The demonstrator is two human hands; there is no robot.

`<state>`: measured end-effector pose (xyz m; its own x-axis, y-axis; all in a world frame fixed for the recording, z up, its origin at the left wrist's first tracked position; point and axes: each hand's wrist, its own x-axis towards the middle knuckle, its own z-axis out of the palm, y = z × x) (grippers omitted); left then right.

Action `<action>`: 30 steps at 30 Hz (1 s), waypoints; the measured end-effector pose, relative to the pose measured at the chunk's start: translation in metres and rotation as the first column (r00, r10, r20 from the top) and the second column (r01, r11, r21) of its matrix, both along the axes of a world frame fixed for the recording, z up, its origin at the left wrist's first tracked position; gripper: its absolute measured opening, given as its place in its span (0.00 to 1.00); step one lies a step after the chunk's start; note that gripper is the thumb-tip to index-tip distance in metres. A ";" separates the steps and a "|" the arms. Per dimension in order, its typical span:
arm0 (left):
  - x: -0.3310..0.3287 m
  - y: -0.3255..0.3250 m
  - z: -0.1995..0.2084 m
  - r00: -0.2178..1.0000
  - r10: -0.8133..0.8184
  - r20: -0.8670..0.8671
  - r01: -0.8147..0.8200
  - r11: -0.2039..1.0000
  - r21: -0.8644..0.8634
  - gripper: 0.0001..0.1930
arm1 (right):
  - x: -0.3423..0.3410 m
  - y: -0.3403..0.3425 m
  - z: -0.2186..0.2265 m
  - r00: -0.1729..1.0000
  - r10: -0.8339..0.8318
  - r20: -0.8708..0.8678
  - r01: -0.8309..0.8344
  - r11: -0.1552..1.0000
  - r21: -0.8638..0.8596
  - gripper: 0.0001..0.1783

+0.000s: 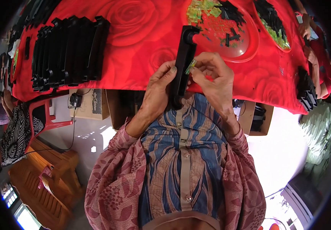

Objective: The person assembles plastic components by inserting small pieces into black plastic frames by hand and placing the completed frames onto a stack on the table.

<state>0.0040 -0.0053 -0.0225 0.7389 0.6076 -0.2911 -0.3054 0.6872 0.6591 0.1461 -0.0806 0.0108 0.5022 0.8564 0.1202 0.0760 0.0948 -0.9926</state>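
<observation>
My left hand [160,82] is closed round a long black plastic part [183,63], which stands nearly lengthwise in front of me at the table's front edge. Its far end is wider and bent to the right. Between the thumb and fingers of my right hand [213,73] is a small yellow-green clear piece [190,66], close against the right side of the black part. Whether the two touch, I cannot tell. Beyond my right hand lies a round red tray [246,53] holding yellow-green pieces [202,13] and short black strips [232,15].
Many similar black parts [69,53] stand in a row at the left on the red tablecloth [134,34]. Another tray [286,48] and a person's arm [313,61] are at the right. Under the table are cardboard boxes [90,105]; a red chair [50,119] and wooden bench [42,180] stand left.
</observation>
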 end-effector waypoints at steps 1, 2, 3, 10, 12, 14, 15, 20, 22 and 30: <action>0.000 0.000 0.000 1.000 -0.009 -0.005 0.009 1.000 0.000 0.13 | 0.001 0.000 -0.001 0.998 -0.002 0.066 0.003 1.000 -0.018 0.11; 0.001 -0.001 0.001 1.000 -0.004 -0.021 0.004 1.000 0.020 0.14 | 0.001 0.000 -0.001 0.991 -0.002 0.132 0.007 0.999 -0.036 0.08; 0.001 -0.001 0.001 0.999 0.003 -0.038 -0.001 0.999 0.040 0.14 | 0.002 -0.001 -0.001 0.992 -0.009 0.127 0.014 0.999 -0.035 0.08; 0.001 -0.003 0.002 0.994 0.000 -0.106 0.009 0.996 0.091 0.14 | 0.000 -0.001 0.003 0.941 -0.030 0.337 0.038 0.999 -0.017 0.08; -0.001 -0.004 -0.004 0.994 0.038 -0.101 -0.032 0.997 0.064 0.14 | -0.002 -0.001 0.003 0.945 -0.025 0.326 0.035 0.999 -0.025 0.08; 0.000 -0.005 -0.001 0.994 0.031 -0.107 -0.024 0.998 0.058 0.14 | -0.002 -0.001 0.002 0.945 -0.030 0.325 0.037 0.999 -0.015 0.09; 0.000 -0.005 0.000 0.994 0.028 -0.107 -0.023 0.999 0.049 0.14 | -0.002 -0.001 0.002 0.946 -0.033 0.322 0.040 0.999 -0.015 0.09; -0.001 -0.004 -0.005 0.994 0.037 -0.105 -0.027 0.995 0.095 0.12 | -0.003 0.001 0.006 0.901 -0.048 0.432 0.033 0.999 0.042 0.09; 0.000 -0.004 -0.006 0.993 0.038 -0.114 -0.026 0.995 0.100 0.12 | -0.004 0.001 0.003 0.892 -0.050 0.449 0.034 0.998 0.043 0.09; 0.000 -0.005 -0.007 0.991 0.055 -0.118 -0.039 0.990 0.136 0.12 | -0.005 0.000 0.006 0.880 -0.039 0.474 0.025 0.999 0.037 0.08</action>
<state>0.0042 -0.0101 -0.0292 0.6728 0.6802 -0.2909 -0.2474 0.5774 0.7781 0.1409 -0.0804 0.0165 0.4061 0.8333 0.3750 0.5404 0.1120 -0.8339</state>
